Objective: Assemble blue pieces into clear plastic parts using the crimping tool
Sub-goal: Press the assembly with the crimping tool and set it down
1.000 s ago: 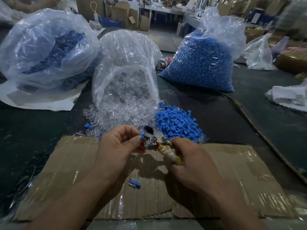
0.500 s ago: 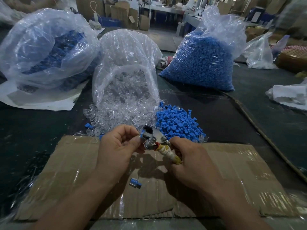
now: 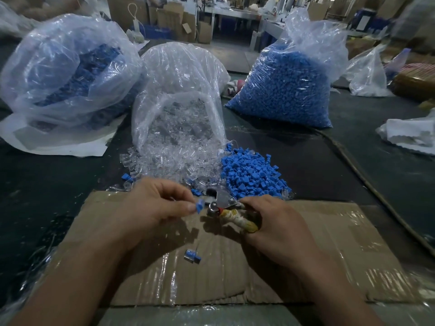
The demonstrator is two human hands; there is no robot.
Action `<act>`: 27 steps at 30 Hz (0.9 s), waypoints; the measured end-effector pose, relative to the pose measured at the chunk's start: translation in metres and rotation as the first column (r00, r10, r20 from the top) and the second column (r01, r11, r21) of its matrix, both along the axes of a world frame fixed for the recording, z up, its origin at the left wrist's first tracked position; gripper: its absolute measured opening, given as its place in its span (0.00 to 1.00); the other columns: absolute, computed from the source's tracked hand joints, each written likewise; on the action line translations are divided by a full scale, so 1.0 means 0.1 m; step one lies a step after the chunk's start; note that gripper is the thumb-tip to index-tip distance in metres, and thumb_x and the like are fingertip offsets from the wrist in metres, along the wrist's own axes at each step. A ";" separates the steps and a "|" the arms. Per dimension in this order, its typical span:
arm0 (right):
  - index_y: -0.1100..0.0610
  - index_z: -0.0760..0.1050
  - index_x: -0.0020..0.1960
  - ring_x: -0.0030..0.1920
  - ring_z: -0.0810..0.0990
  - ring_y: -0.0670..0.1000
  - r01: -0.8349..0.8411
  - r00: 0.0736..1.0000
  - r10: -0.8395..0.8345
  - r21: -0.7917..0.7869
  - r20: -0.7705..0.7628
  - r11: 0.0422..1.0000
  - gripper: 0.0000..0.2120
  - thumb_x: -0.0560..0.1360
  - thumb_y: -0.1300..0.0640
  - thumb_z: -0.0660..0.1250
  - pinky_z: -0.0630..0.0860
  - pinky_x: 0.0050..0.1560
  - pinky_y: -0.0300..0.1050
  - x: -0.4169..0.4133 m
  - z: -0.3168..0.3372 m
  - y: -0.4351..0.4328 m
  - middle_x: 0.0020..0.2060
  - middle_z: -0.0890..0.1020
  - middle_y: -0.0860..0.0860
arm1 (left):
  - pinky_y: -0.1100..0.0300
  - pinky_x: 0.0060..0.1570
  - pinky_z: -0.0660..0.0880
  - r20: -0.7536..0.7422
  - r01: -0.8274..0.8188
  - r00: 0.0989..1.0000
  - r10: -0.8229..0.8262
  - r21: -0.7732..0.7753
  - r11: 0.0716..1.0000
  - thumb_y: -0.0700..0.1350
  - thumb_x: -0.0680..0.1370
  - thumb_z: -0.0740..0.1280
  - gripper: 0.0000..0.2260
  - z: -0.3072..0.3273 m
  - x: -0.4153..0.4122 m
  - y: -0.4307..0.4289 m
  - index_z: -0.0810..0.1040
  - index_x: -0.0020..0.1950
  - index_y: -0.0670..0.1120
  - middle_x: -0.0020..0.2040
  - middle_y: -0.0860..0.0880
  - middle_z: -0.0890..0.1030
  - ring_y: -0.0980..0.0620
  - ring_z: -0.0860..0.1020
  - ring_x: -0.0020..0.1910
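**Hands.** The left hand [image 3: 157, 208] pinches one blue piece [image 3: 199, 206] between thumb and forefinger. It holds the piece just beside the metal head of the crimping tool [image 3: 220, 200]; whether piece and tool touch cannot be told. The right hand [image 3: 277, 222] is clenched round the tool's tape-wrapped handles, with the head pointing toward the left hand. Both hands are above the cardboard sheet [image 3: 317, 250].

**Work surface.** The cardboard sheet lies flat on the dark table [image 3: 306, 158], partly covered in clear film. One blue-and-clear part [image 3: 193, 256] lies on it, below and between the hands.

**Stock.** A loose pile of blue pieces [image 3: 253, 176] sits on the table just beyond the tool. To its left and touching it, clear plastic parts [image 3: 174, 149] spill from an open clear bag [image 3: 181, 74]. A full bag of blue pieces [image 3: 287, 90] stands behind on the right. A third bag [image 3: 68, 67], holding blue contents, stands on the left.
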State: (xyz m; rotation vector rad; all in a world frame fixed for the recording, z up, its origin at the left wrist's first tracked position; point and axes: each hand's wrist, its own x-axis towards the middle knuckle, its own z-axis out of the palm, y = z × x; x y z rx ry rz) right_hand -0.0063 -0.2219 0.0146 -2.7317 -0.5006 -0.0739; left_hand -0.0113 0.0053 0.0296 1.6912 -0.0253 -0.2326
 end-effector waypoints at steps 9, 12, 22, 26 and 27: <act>0.46 0.68 0.65 0.49 0.67 0.44 0.015 1.000 -0.015 -0.042 -0.021 0.999 0.36 0.61 0.32 0.69 0.63 0.48 0.39 0.12 -0.07 -0.01 0.53 0.74 0.44 | 0.72 0.35 0.73 -0.100 0.388 0.921 -0.376 0.311 0.868 0.37 0.66 0.75 0.11 -0.09 -0.01 -0.04 0.84 0.33 0.54 0.34 0.53 0.84 0.62 0.79 0.32; 0.47 0.68 0.65 0.49 0.67 0.44 0.003 1.000 -0.005 -0.055 -0.024 0.999 0.37 0.61 0.31 0.68 0.63 0.47 0.40 0.15 -0.08 0.03 0.53 0.73 0.45 | 0.72 0.35 0.73 -0.089 0.410 0.911 -0.403 0.296 0.862 0.43 0.65 0.76 0.06 -0.14 -0.02 -0.05 0.84 0.35 0.55 0.35 0.54 0.84 0.62 0.80 0.34; 0.49 0.66 0.66 0.56 0.69 0.50 -0.044 0.996 0.032 -0.147 -0.084 0.988 0.37 0.63 0.31 0.66 0.64 0.53 0.43 0.19 -0.03 0.04 0.56 0.73 0.49 | 0.73 0.29 0.71 0.423 -0.501 0.825 0.374 0.244 0.830 0.41 0.70 0.72 0.06 -0.31 0.08 -0.05 0.81 0.37 0.53 0.30 0.55 0.80 0.61 0.76 0.29; 0.49 0.64 0.68 0.57 0.68 0.49 -0.058 0.992 0.041 -0.146 -0.118 0.988 0.39 0.64 0.32 0.67 0.61 0.49 0.41 0.22 -0.03 0.04 0.56 0.72 0.48 | 0.60 0.42 0.70 0.559 -0.607 0.776 0.294 0.531 0.592 0.46 0.73 0.71 0.11 -0.37 0.10 -0.04 0.80 0.54 0.46 0.46 0.50 0.78 0.55 0.74 0.41; 0.49 0.64 0.68 0.56 0.68 0.49 -0.046 0.993 0.032 -0.125 -0.113 0.991 0.39 0.63 0.32 0.67 0.61 0.49 0.41 0.21 -0.04 0.04 0.56 0.72 0.48 | 0.58 0.46 0.70 0.555 -0.603 0.782 0.283 0.560 0.568 0.46 0.72 0.71 0.13 -0.38 0.12 -0.04 0.79 0.56 0.46 0.51 0.47 0.77 0.51 0.74 0.47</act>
